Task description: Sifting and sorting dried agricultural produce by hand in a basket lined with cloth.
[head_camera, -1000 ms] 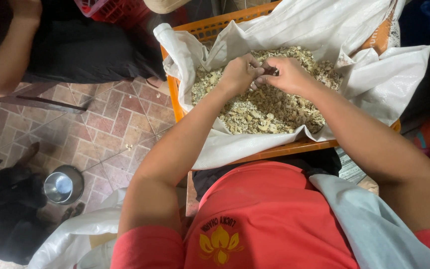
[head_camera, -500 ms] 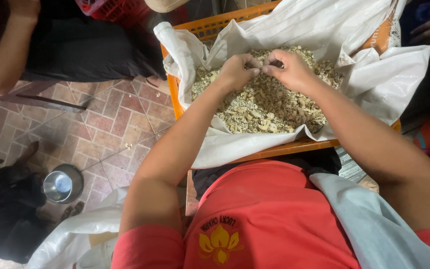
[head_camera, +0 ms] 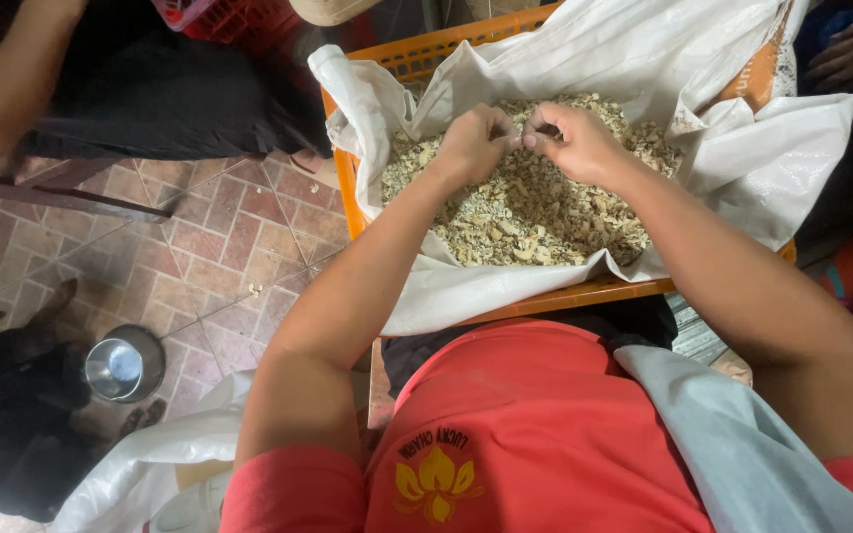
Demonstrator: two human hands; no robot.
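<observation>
While both hands meet over the crate (head_camera: 565,292), the left hand (head_camera: 471,146) and right hand (head_camera: 577,143) pinch a small piece between touching fingertips. It sits between them, just above the nut pile (head_camera: 525,217); its long axis cannot be told.

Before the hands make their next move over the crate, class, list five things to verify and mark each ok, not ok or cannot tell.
1. Left hand over the pale broken nut pieces: ok.
2. Right hand beside it, fingers pinched together: ok.
3. What the fingers pinch: cannot tell.
4. White woven sack folded open over the orange plastic crate: ok.
5. Steel bowl on the tiled floor, apart from the crate: ok.
</observation>
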